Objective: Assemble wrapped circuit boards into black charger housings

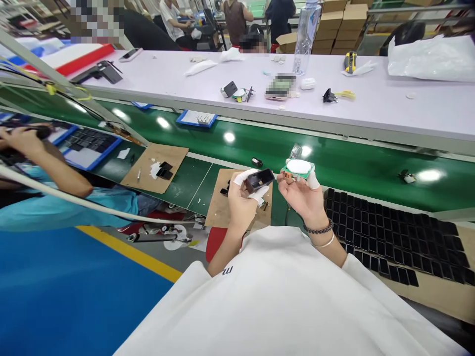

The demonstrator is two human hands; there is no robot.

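My left hand (240, 202), with white finger covers, is closed around a black plastic charger housing (260, 180) whose hollow side faces me. Close beside it on the right, my right hand (305, 198) grips a green circuit board (300, 169) by its edges. A white oval pad covers much of the board's top, and an orange part sits at its near left corner. The housing and the board are almost touching; whether they meet I cannot tell. Beneath my hands lies a brown work board (218, 210) with small black pieces on it, partly hidden by my left hand.
Rows of black housings (393, 232) fill the bench at right. Ahead runs a green conveyor belt (352, 163) carrying a small black part (257, 161). Above it, a shelf (156, 84) holds a bottle (307, 37) and plug parts. A co-worker's arm (59, 163) is at left.
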